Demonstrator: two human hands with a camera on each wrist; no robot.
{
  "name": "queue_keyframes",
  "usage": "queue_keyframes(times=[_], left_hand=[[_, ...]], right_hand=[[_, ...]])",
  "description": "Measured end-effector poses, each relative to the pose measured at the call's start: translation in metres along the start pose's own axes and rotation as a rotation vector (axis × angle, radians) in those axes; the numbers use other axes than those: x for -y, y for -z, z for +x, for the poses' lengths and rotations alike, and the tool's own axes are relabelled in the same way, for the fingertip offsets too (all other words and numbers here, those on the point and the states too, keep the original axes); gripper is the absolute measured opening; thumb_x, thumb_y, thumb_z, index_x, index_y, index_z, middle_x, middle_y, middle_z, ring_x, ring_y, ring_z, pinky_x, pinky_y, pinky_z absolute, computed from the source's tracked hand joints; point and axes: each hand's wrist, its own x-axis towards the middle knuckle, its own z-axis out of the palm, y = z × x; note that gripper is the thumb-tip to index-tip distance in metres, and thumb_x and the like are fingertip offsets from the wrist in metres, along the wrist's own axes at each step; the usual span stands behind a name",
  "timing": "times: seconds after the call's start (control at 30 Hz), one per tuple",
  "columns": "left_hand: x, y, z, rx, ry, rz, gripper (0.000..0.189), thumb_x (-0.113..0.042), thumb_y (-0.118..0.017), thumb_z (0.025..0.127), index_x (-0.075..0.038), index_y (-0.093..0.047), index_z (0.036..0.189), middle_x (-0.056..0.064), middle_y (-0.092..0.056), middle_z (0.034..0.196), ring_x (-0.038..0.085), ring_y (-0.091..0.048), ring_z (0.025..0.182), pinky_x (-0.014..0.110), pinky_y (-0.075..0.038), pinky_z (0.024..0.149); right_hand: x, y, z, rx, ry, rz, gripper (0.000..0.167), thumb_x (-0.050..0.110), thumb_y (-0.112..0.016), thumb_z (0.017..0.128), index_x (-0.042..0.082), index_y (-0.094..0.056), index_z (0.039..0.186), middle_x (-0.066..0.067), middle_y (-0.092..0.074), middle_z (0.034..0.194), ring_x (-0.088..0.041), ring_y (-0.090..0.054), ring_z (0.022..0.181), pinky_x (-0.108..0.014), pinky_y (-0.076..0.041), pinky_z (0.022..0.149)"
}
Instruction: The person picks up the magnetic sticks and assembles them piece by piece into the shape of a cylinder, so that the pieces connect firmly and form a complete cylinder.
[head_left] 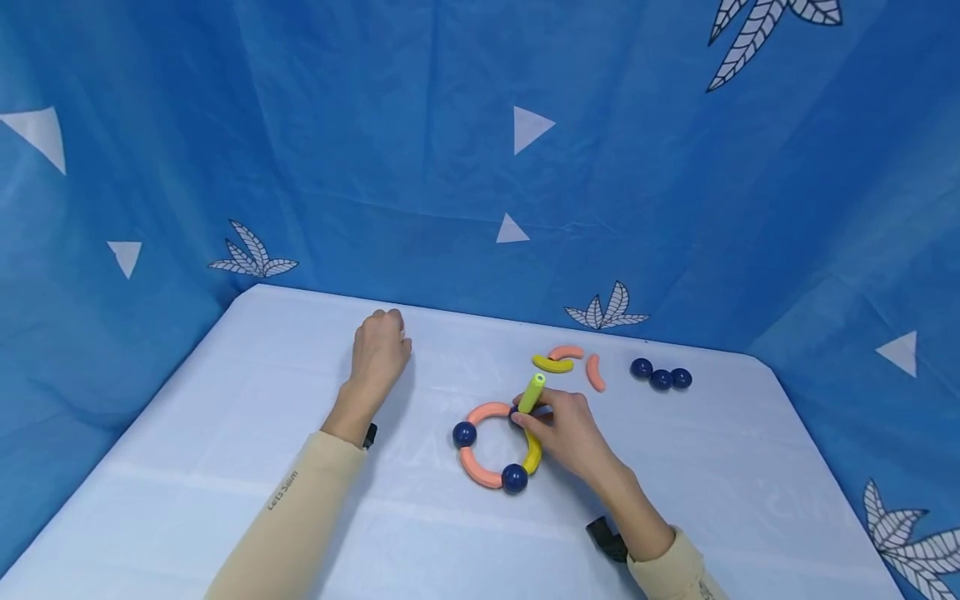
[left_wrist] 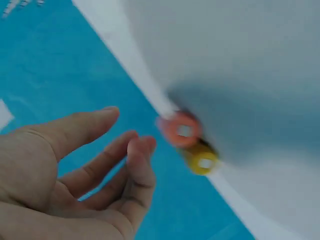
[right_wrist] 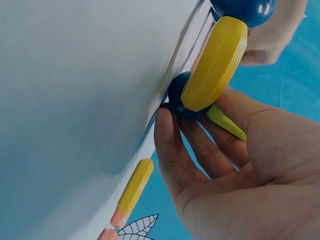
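1. Head view: your right hand [head_left: 566, 433] pinches a green stick [head_left: 532, 392] at the ring of curved pieces [head_left: 497, 447] mid-desk [head_left: 225, 433]; your left hand [head_left: 378, 346] rests loosely curled, holding nothing.
2. Left wrist view: your fingers [left_wrist: 100, 165] hang relaxed, apart.
3. Right wrist view: your fingers [right_wrist: 175, 150] touch a dark blue ball [right_wrist: 177, 95] joined to a yellow piece [right_wrist: 216, 62].

Left hand [left_wrist: 75, 170] hangs loosely curled, holding nothing; just past its fingertips [left_wrist: 142, 147], a blurred orange piece [left_wrist: 181, 130] and yellow piece [left_wrist: 201, 160] sit together on the pale counter [left_wrist: 240, 60].
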Motion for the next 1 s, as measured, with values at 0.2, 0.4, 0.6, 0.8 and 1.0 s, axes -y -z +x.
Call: queue_keyframes(times=[0.2,0.4,0.6,0.8,1.0], left_hand=[[0.014,-0.006,0.003,0.043,0.032,-0.006,0.017,-0.007,-0.072,0.098,0.007,-0.066,0.091,0.025,-0.067,0.087,0.039,-0.066,0.078,0.049,-0.056,0.074],[0.009,-0.008,0.004,0.17,0.061,0.019,0.03,-0.011,-0.067,0.102,-0.001,-0.06,0.074,0.017,-0.061,0.076,0.028,-0.055,0.069,0.042,-0.052,0.07],[0.004,-0.007,0.0,0.227,0.051,0.01,0.023,-0.009,-0.073,0.094,-0.003,-0.061,0.076,0.011,-0.056,0.072,0.027,-0.055,0.069,0.038,-0.047,0.067],[-0.004,-0.006,0.0,0.234,0.0,-0.102,0.018,-0.012,-0.078,0.089,-0.005,-0.061,0.091,0.008,-0.063,0.079,0.026,-0.06,0.077,0.036,-0.048,0.07],[-0.027,-0.009,-0.005,0.263,-0.143,-0.275,0.021,-0.01,-0.081,0.088,-0.009,-0.064,0.101,0.004,-0.068,0.086,0.018,-0.062,0.078,0.031,-0.05,0.073]], right_hand=[[0.0,0.002,-0.001,0.006,0.005,0.004,0.017,0.02,-0.083,0.092,0.015,-0.08,0.108,0.004,-0.078,0.101,-0.017,-0.074,0.095,-0.034,-0.062,0.084],[-0.003,0.001,-0.001,0.033,0.033,-0.007,0.028,0.019,-0.089,0.087,0.015,-0.078,0.112,0.005,-0.077,0.099,-0.015,-0.072,0.093,-0.036,-0.061,0.086],[-0.003,-0.001,-0.003,0.027,0.028,-0.023,0.026,0.016,-0.089,0.087,0.015,-0.078,0.111,0.004,-0.077,0.101,-0.015,-0.072,0.091,-0.035,-0.061,0.083],[-0.004,0.0,0.001,-0.025,-0.036,-0.064,0.026,0.018,-0.09,0.086,0.015,-0.078,0.109,0.002,-0.076,0.095,-0.014,-0.064,0.081,-0.029,-0.054,0.073],[-0.006,0.003,0.001,-0.104,-0.129,-0.088,0.026,0.019,-0.089,0.087,0.011,-0.076,0.108,-0.004,-0.076,0.091,-0.016,-0.06,0.075,-0.03,-0.052,0.069]])
